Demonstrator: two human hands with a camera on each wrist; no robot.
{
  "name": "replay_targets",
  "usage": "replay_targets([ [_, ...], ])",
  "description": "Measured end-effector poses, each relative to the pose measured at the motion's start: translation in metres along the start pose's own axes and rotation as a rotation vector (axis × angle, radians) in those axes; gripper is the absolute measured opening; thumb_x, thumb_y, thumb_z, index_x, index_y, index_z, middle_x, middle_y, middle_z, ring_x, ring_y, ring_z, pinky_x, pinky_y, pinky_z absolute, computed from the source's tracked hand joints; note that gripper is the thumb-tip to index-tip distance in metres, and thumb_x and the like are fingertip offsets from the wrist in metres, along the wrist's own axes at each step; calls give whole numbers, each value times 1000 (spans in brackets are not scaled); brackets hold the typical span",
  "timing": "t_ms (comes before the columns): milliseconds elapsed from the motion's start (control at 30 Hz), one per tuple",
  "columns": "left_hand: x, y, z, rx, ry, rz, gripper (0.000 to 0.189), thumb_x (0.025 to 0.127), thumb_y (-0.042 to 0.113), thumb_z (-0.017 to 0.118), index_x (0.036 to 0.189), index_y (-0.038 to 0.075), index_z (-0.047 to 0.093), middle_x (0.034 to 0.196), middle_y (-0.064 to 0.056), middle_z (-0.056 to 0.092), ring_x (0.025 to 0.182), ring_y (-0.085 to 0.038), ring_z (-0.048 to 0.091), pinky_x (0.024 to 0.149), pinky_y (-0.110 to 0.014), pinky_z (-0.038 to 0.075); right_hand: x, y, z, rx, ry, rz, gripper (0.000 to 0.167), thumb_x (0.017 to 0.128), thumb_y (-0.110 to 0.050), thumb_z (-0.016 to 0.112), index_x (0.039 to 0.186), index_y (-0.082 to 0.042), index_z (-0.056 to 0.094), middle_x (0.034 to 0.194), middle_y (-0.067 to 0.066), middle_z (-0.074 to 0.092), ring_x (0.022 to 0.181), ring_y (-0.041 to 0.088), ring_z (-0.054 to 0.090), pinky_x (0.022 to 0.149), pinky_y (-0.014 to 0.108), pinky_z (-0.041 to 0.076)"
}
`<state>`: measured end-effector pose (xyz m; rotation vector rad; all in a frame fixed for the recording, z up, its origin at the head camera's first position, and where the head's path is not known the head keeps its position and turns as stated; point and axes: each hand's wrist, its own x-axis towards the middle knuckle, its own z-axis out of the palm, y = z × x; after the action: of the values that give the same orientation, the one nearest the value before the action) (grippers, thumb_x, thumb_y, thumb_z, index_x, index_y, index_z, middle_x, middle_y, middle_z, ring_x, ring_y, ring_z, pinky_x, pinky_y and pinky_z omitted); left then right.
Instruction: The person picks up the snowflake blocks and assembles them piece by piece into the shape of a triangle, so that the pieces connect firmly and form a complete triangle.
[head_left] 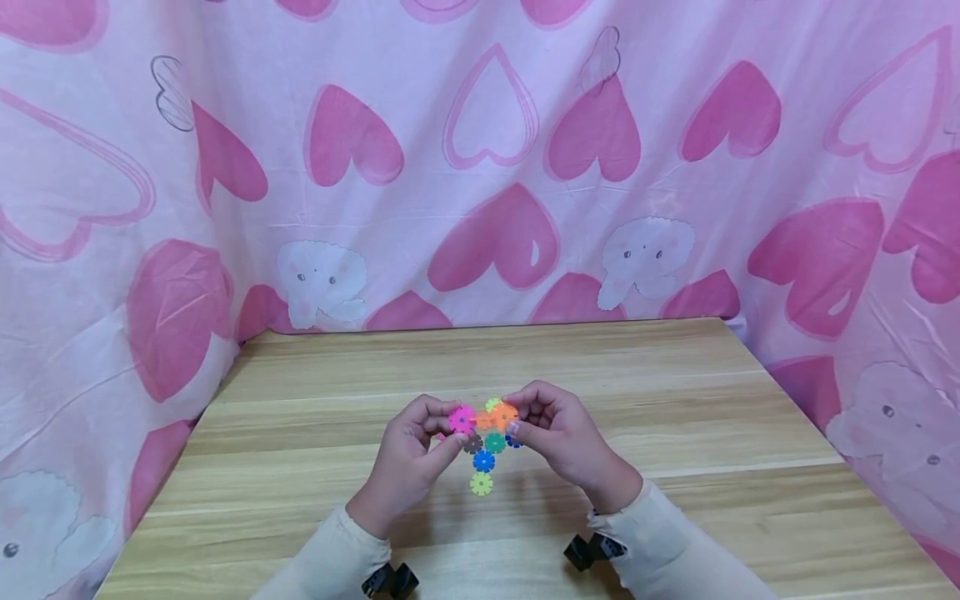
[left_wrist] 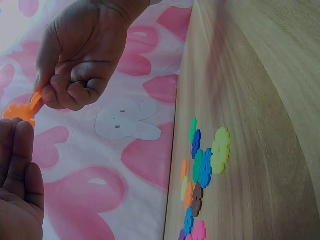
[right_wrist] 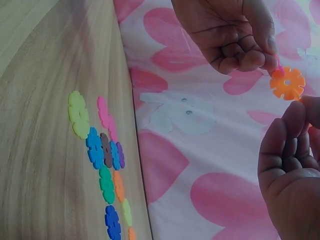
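Note:
My left hand pinches a pink snowflake disc between thumb and fingers. Opposite it, an orange snowflake disc is gripped by the thumb and fingers of my right hand. Between these two sits another orange disc, joining them in a short chain held above the table. Below the hands, several more snowflake discs lie on the wood, among them a yellow disc, a blue disc, a green disc and a brown disc. In the head view the hands partly hide this group.
The wooden table reaches back to a pink curtain with hearts, which also hangs along both sides. Black wrist cameras are strapped under the left sleeve and the right sleeve.

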<state>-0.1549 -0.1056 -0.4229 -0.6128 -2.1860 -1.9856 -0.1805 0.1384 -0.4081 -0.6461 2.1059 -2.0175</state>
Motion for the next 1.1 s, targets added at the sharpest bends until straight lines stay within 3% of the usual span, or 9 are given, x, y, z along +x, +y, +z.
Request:
replay_targets([
  [300, 0, 0, 0, -2, -9, 6, 28, 95, -4, 71, 121, 1, 62, 101, -13, 79, 93, -14, 73, 91, -26, 60, 1, 4, -1, 27, -22, -19, 28, 97, 4, 70, 124, 5, 64, 116, 20, 67, 94, 18, 70, 85, 30, 63],
  [567, 0, 0, 1, -28, -2, 26, 27, 95, -6, 70, 120, -1, 61, 104, -22, 77, 93, -15, 74, 93, -24, 60, -1, 4, 1, 37, -6, -40, 27, 98, 1, 70, 124, 4, 64, 113, 16, 68, 91, 15, 69, 82, 28, 63],
  [833, 0, 0, 1, -15, 5, 26, 29, 96, -5, 70, 123, 0, 60, 103, -13, 78, 94, -33, 76, 95, -27, 60, -1, 2, 3, 32, 11, -60, 28, 98, -2, 71, 126, 2, 64, 111, 14, 68, 90, 15, 69, 80, 28, 63],
  [1100, 1, -3, -1, -4, -7, 32, 26, 97, -2, 70, 121, 0, 60, 105, -14, 79, 96, -17, 76, 89, -25, 60, -2, 2, 4, 67, 0, -107, 28, 98, 1, 70, 124, 8, 63, 109, 8, 70, 88, 11, 69, 79, 27, 63],
])
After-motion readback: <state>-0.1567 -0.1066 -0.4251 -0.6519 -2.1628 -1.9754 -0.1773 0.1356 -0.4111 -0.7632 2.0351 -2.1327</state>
